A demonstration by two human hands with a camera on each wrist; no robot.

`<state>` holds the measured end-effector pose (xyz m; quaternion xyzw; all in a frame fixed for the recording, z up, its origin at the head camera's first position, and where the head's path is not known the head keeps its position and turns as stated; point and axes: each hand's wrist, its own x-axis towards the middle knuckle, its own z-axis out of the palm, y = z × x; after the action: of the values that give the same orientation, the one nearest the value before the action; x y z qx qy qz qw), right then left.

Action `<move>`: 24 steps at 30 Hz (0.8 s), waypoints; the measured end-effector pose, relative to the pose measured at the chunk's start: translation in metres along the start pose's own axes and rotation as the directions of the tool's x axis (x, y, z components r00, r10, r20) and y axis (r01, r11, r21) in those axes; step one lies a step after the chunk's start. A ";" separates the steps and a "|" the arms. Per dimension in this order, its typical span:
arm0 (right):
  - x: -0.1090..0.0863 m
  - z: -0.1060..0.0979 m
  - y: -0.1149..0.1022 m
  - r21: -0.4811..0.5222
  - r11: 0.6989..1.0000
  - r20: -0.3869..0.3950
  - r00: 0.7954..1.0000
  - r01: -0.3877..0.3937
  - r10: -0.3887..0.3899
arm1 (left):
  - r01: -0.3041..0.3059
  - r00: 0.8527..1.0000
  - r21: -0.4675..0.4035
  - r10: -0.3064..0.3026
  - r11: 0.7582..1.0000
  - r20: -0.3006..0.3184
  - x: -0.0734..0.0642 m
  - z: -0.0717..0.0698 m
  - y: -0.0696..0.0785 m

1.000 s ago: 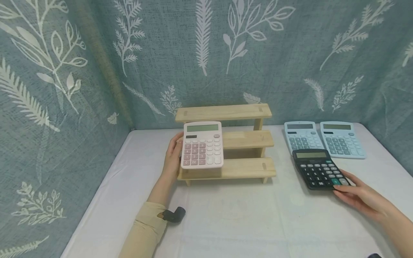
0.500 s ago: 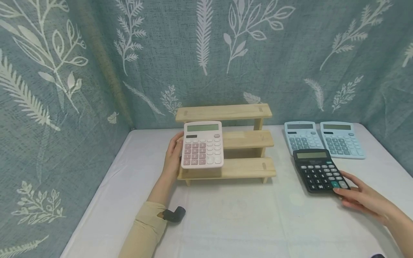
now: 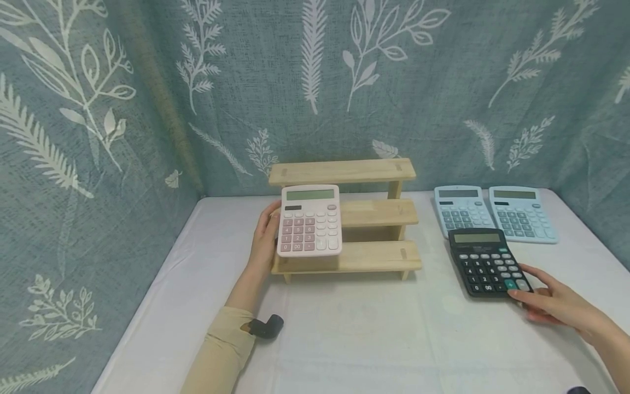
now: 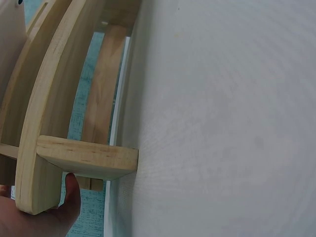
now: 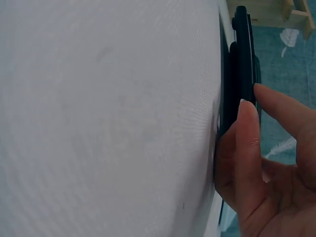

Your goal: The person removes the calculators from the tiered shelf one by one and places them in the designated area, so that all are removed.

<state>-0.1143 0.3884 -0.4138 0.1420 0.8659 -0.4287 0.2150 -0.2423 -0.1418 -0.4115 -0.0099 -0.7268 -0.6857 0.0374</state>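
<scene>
A pink-and-white calculator (image 3: 310,230) leans on the left part of a three-step wooden display stand (image 3: 379,256). My left hand (image 3: 266,232) is at the stand's left end, partly hidden behind that calculator. In the left wrist view, the left hand (image 4: 44,217) grips the end of a board, its thumb on one side and a fingertip on the other. To the right, my right hand (image 3: 556,298) holds a black calculator (image 3: 484,262) by its lower right corner. The right wrist view has the thumb and fingers of the right hand (image 5: 261,168) about the calculator's edge (image 5: 244,59), close above the white cloth.
Two light blue calculators lie at the back right: the left one (image 3: 460,205), partly covered by the black calculator, and the right one (image 3: 521,216). White cloth (image 3: 354,339) covers the table. A blue-green leaf-patterned curtain (image 3: 236,98) encloses the back and sides.
The black calculator's near end has moved slightly toward me, and my right hand has shifted down and right with it. My left hand, the stand and the pink-and-white calculator stay put.
</scene>
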 end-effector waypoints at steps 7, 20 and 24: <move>0.000 0.000 -0.001 -0.096 0.995 -0.024 1.000 -0.008 0.006 | -0.015 1.000 -0.014 0.015 1.000 0.006 0.001 0.000 -0.001; -0.001 -0.003 0.004 -0.072 0.997 -0.027 0.999 -0.036 0.035 | -0.016 1.000 -0.003 0.016 1.000 0.007 0.001 0.000 0.000; -0.002 -0.003 0.004 -0.075 0.997 -0.038 0.999 -0.032 0.029 | -0.012 1.000 -0.004 0.012 1.000 0.004 0.001 0.000 0.000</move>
<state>-0.1116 0.3928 -0.4144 0.1550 0.8831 -0.3895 0.2108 -0.2434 -0.1415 -0.4117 -0.0159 -0.7254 -0.6869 0.0400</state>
